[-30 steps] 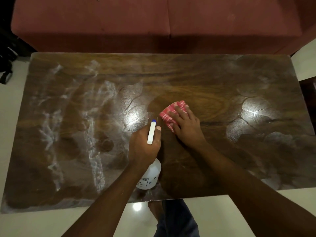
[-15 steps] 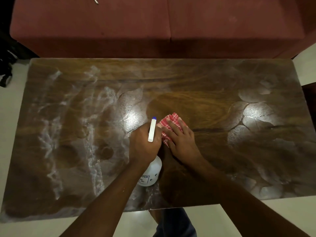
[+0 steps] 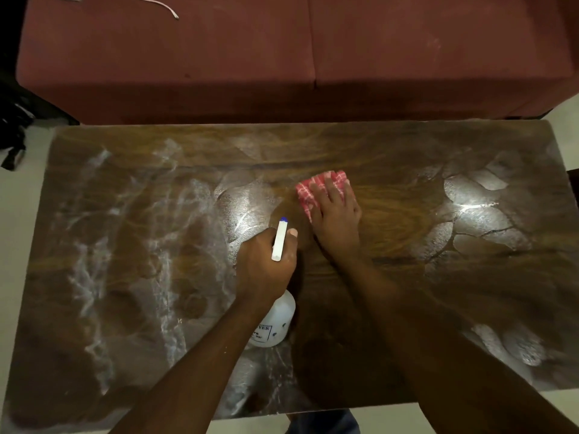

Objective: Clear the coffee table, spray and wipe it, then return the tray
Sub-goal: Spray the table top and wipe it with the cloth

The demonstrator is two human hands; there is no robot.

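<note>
From my head camera I look straight down on the wooden desk (image 3: 407, 277), its long side running left to right in front of a dark red sofa (image 3: 282, 57).

My left hand (image 3: 266, 264) is curled round the neck of a white spray bottle (image 3: 275, 324). The fingers wrap the trigger part, and the white nozzle with its blue tip points away from me toward the middle of the desk. The bottle's round body hangs below my wrist, near the front edge of the desk. I cannot tell whether it touches the wood.

My right hand (image 3: 336, 220) lies flat with its fingers spread and straight, pressing down on a red-and-white checked cloth (image 3: 313, 186). The cloth is bunched under the fingers a little beyond the middle of the desk, just to the right of the nozzle. Its far edge and left side stick out past my fingertips.

White foamy streaks cover the left half of the desk. Wet patches catch the light beside the bottle and on the right side. The strip around the cloth shows plain wood grain.

A thin white cable (image 3: 156, 4) lies on the sofa seat at the top left. Something black (image 3: 12, 133) sits on the pale floor (image 3: 18, 214) past the left end of the desk.
</note>
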